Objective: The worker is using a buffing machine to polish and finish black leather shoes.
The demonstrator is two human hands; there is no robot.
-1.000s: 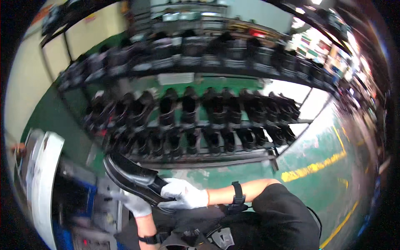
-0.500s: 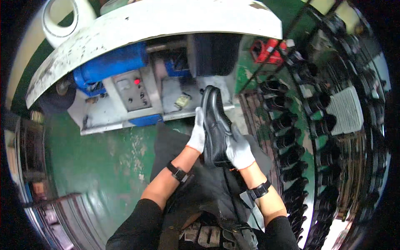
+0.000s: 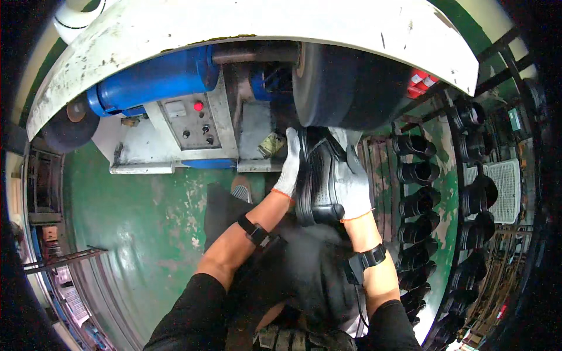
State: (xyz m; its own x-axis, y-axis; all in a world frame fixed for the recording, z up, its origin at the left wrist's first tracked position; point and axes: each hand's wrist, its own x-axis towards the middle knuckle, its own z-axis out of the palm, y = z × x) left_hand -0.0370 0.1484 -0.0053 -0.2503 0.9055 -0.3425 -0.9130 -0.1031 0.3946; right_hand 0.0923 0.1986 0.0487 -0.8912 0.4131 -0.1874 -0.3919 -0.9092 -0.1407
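A black leather shoe (image 3: pixel 304 187) is held between my two white-gloved hands, its far end at the lower edge of a large dark buffing wheel (image 3: pixel 357 85). Whether it touches the wheel, I cannot tell. My left hand (image 3: pixel 291 158) presses along the shoe's left side with straight fingers. On the other side my right hand (image 3: pixel 353 184) grips it, some fingers hidden behind the shoe. A greyish inner surface of the shoe faces up. A crumpled yellowish-green cloth or packet (image 3: pixel 271 145) lies on the machine's ledge beside my left hand.
The machine has a white hood (image 3: pixel 246 20), a blue motor (image 3: pixel 155 82) and a control panel (image 3: pixel 190 123) with a red button. A smaller wheel (image 3: pixel 71 126) sits at its left end. Racks of black shoes (image 3: pixel 418 202) and a white crate (image 3: pixel 504 190) stand right.
My hands and the shoe have come up to the wheel, and the shoe has turned so its inside shows. The machine now looks closer and larger in view.
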